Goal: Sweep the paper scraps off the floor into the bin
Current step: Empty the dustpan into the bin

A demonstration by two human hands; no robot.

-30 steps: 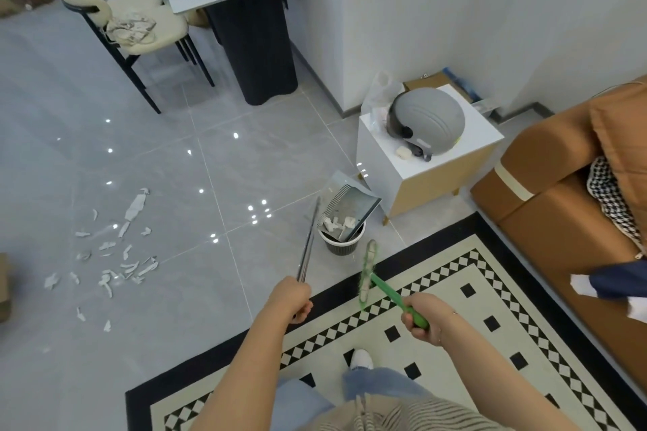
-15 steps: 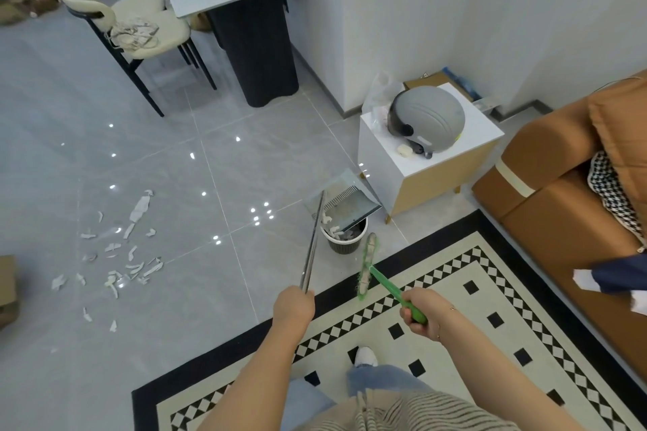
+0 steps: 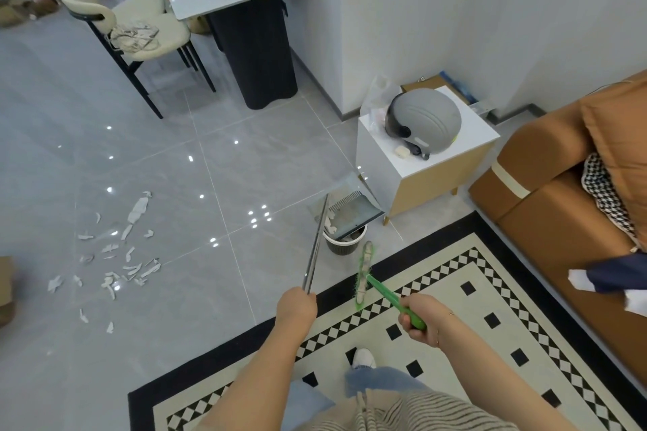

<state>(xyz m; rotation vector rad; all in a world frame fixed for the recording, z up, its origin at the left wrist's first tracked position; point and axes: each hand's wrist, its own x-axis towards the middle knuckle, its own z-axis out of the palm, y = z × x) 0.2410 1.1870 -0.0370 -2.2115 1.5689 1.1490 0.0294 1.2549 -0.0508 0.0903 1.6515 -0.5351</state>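
My left hand [image 3: 297,308] grips the metal handle of a long dustpan [image 3: 350,212], whose grey pan is tipped over a small dark bin [image 3: 345,244] with white scraps inside. My right hand [image 3: 422,317] holds the green handle of a brush [image 3: 364,271], its bristle head hanging just right of the bin over the rug's black border. Several white paper scraps [image 3: 115,255] lie scattered on the grey tile floor far to the left.
A white side cabinet [image 3: 420,168] with a grey helmet [image 3: 423,119] stands behind the bin. A brown sofa [image 3: 560,192] runs along the right. A patterned rug [image 3: 455,308] lies underfoot. A table and cream chairs [image 3: 140,24] stand at the back left.
The dustpan has lifted and tilted more steeply over the bin, and scraps have slid from it into the bin. Both hands have kept their grips; the brush barely moved.
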